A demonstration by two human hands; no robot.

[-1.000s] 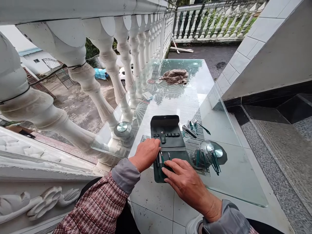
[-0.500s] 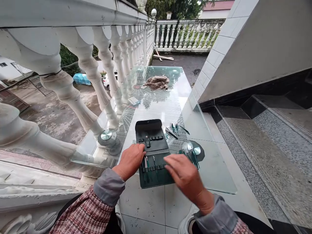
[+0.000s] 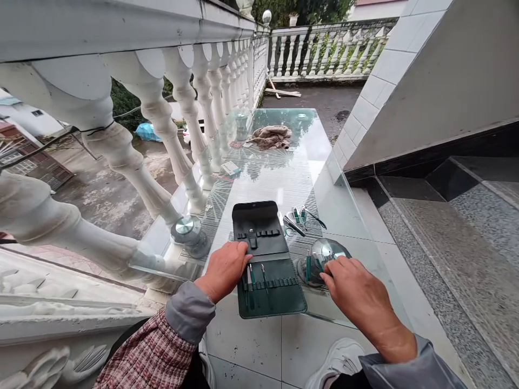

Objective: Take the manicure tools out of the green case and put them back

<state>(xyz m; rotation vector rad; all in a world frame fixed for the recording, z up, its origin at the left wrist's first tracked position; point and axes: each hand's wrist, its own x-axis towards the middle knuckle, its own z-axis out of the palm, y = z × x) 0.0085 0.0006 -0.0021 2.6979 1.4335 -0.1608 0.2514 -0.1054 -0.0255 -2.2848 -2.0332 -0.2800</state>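
Note:
A dark green manicure case lies unfolded on the glass table, with elastic loops across both halves. Several slim tools stand in the loops of its lower half. My left hand is closed on the case's left edge near the fold. My right hand is over the green-handled tools to the right of the case, its fingers bent together; what they grip is hidden. Beyond it lie nail clippers and other small metal tools.
The glass table stands on round metal-capped legs. A crumpled brown cloth and a small card packet lie farther back. White balusters line the left side, and stone steps rise at the right.
My right hand has moved right, from beside the case's lower half to the green-handled tools. My left hand stays on the case's edge. The view has shifted slightly.

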